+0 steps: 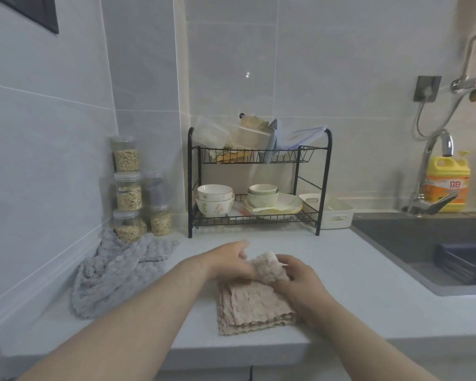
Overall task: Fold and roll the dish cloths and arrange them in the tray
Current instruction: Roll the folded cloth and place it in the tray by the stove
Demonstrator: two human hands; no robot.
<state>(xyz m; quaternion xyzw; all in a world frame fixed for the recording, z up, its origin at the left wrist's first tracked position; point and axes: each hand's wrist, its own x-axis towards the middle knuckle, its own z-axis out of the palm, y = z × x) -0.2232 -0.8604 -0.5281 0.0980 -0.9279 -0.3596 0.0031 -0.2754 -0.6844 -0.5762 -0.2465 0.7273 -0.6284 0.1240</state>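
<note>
Two dish cloths lie on the pale surface (355,270). The pink dish cloth (254,303) sits near the front edge, folded into a layered strip with wavy, bumpy edges. Its far end is wound into a thick, nubbly roll, while the near part lies flat. The grey dish cloth (113,273) is unfolded and rumpled. It is heaped at the left against the wall and touches the lowest of the five clear jars (128,192), which stand in two stacks.

Both hands are on the roll. The left hand (228,259) grips its left end with the fingers curled under and the thumb above. The right hand (294,273) closes round its right end, with the fingers bent over the top of the roll.

One white tray (327,221) with handle cut-outs stands at the back, well apart from the cloths. It is just beside the right leg of a black two-tier rack (323,182) that holds bowls and plates. A yellow bottle (447,182) stands behind the sink (396,243).
</note>
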